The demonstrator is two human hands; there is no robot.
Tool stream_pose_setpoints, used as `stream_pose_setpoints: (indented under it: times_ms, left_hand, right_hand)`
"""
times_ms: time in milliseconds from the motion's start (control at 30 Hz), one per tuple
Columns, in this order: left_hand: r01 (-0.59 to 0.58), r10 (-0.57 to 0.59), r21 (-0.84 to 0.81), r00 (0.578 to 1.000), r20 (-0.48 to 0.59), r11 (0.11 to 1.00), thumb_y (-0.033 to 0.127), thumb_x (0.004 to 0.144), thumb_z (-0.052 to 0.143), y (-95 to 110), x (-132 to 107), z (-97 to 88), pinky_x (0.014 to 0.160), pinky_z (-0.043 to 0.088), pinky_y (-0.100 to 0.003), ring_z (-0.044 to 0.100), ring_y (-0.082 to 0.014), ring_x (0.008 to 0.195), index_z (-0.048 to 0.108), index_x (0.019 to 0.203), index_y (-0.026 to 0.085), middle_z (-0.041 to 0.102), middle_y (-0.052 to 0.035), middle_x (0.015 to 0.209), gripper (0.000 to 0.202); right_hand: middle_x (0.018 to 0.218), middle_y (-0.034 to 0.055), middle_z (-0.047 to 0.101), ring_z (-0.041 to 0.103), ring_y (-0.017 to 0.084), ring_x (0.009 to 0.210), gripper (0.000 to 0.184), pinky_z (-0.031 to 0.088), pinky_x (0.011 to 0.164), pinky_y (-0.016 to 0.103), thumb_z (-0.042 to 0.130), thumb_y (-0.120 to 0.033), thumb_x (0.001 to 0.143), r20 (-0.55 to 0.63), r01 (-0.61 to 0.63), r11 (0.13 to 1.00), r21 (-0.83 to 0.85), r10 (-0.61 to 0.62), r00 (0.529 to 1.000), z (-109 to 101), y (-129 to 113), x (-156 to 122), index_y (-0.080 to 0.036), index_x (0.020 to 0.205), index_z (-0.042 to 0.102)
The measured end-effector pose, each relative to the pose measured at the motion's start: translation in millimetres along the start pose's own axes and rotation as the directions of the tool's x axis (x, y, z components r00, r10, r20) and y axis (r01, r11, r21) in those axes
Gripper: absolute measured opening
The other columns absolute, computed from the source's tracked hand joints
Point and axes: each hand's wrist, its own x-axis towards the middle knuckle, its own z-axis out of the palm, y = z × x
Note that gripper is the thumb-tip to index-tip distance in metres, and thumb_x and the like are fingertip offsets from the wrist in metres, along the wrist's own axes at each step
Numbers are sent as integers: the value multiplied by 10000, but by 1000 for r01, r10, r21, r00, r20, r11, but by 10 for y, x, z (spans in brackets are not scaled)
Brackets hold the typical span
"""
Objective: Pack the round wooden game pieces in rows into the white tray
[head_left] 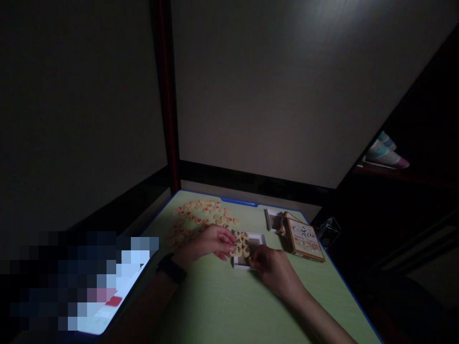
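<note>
Two wide, dim wall panels fill most of the upper frame, with a dark reddish post between them, left of centre. Below, a pale green table with a blue edge spreads across the lower middle. At the lower left, a bright screen glows, partly blurred into blocks.

A person's two bare forearms reach in from the bottom. The right hand, just right of centre in the lower half, has its fingers drawn close together, tips at the lower right of a small tray; anything between them is hidden. The left hand, left of the tray, is partly open, fingers and thumb against pieces at the tray's left side; whether it grips one cannot be told. A dark band circles the left wrist.

Right of the hands lies a patterned box, with an open container just behind it. The white-rimmed tray sits between the hands, its left part bearing round wooden pieces with dark characters. Smallest, many loose discs, several marked in red, scatter across the table's upper left.
</note>
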Motion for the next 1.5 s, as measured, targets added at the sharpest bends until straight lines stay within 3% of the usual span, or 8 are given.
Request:
stream_pose_setpoints:
  times_ms: [233,400,767,1000,1300,1400,1500]
  left_hand:
    - [19,-19,8,1000,20,1000,361,562,860,19,-5,0,592,547,-279,661,-166,677,696,867,114,694,-50,790,425]
    - [1,-1,-9,1000,26,1000,339,571,860,-14,1,-5,639,555,-289,655,-160,701,703,860,111,691,-53,798,400]
    - [10,-9,-35,1000,29,999,305,578,859,-41,16,9,651,557,-287,650,-161,732,699,846,126,683,-40,799,360]
    - [16,-15,-29,999,39,999,323,565,864,-66,45,-5,665,556,-311,650,-163,711,694,851,135,689,-38,798,383]
    - [-9,8,22,1000,17,1000,302,585,842,-68,61,-14,644,531,-295,643,-165,721,686,844,137,688,-30,769,345]
    - [-31,31,-17,999,-12,999,298,566,855,-81,79,-17,650,524,-284,643,-158,715,681,827,131,692,-29,755,356]
    - [-49,47,-68,999,-24,996,300,538,883,-105,93,-8,665,521,-283,651,-148,689,671,876,136,696,-19,747,431]
  right_hand:
    - [744,43,740,665,170,708,288,412,659,228,532,34,726,64,60,998,16,-61,996,-44,76,44,-159,757,743]
    - [743,36,729,645,161,707,308,399,655,218,526,63,700,95,84,996,24,-86,992,-29,72,70,-152,775,735]
    - [747,18,665,594,153,705,278,368,633,216,515,77,636,21,160,987,20,-160,987,23,-81,121,-170,704,621]
    - [753,16,619,547,149,685,279,344,606,220,512,61,648,-53,162,986,-30,-164,985,149,-73,144,-185,774,549]
    - [773,22,639,586,166,722,229,389,645,236,561,32,686,-41,131,991,40,-130,991,133,-118,129,-187,751,537]
    - [780,18,662,606,170,735,189,427,667,247,580,-16,744,-82,145,984,106,-136,987,108,-131,107,-186,827,583]
    - [875,30,697,633,182,799,284,479,729,276,635,-84,782,-107,245,959,144,-231,967,126,-144,80,-192,1045,619]
